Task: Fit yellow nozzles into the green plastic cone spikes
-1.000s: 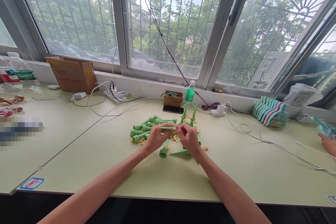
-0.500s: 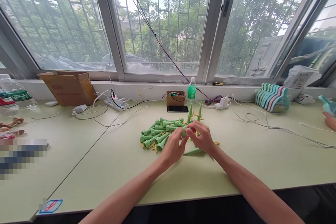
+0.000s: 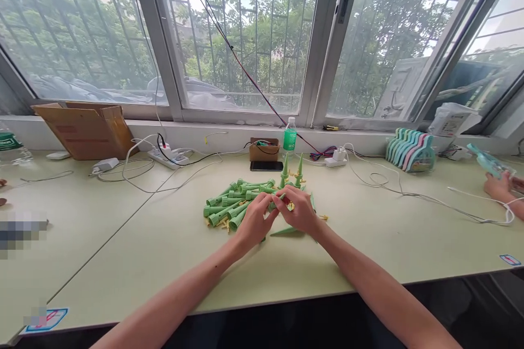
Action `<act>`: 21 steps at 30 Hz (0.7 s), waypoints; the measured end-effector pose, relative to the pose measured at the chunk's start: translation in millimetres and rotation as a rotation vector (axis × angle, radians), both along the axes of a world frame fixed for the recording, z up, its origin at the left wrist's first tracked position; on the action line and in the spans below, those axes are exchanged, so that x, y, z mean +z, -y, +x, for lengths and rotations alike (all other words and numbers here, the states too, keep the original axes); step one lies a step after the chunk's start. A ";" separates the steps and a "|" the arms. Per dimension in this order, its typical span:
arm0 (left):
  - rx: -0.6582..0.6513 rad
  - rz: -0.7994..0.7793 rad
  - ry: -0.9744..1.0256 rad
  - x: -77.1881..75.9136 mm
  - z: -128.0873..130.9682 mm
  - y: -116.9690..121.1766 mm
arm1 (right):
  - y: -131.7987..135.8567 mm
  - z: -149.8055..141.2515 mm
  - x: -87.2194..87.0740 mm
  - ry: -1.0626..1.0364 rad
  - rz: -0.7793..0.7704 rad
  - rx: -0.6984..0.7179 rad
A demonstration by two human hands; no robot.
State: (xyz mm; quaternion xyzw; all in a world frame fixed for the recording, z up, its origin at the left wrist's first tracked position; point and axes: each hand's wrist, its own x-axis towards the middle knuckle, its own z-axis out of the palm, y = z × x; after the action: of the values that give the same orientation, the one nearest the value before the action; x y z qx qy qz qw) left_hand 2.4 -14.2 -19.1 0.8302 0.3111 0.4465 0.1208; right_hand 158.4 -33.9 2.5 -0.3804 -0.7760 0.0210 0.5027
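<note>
Both hands meet over the near right side of a heap of green plastic watering spikes. My left hand is closed round a green watering spike, mostly hidden by the fingers. Thumb and fingers of my right hand pinch the same piece from the other side. Behind the hands, two spikes with yellow valves stand upright. A pointed green piece lies below my right hand. Small yellow valves are scattered under and beside the heap.
Behind the heap are a phone, a small cardboard box and a bottle. Power strips and cables run along the wall. Wrapped hangers stand at right, near another person's hands with a blue packet.
The view has shifted. The green piece, lying level in my left hand earlier, is now mostly hidden between both hands, which have stayed together. The other person's hands show more at right.
</note>
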 end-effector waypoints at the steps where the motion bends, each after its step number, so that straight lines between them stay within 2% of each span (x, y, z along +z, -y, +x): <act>1: 0.009 0.004 0.005 0.7 -0.7 -0.7 | -1.0 -0.7 -0.5 0.002 -0.003 -0.001; 5: 0.025 -0.041 0.008 3.1 -2.3 -2.3 | -5.1 -1.2 -1.1 -0.023 -0.052 -0.008; 14: 0.004 -0.075 0.063 2.8 -2.0 -8.6 | -9.6 -1.7 -2.6 -0.040 -0.051 0.015; 21: 0.035 -0.103 0.087 -0.6 -2.8 -13.6 | -15.4 0.1 -4.7 -0.080 -0.049 -0.038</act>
State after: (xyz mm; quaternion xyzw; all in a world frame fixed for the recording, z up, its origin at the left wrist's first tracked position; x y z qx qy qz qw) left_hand -0.4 -0.6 -19.6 0.7970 0.3425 0.4678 0.1691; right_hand 158.5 -18.5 -2.2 -0.4062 -0.7470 0.0455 0.5244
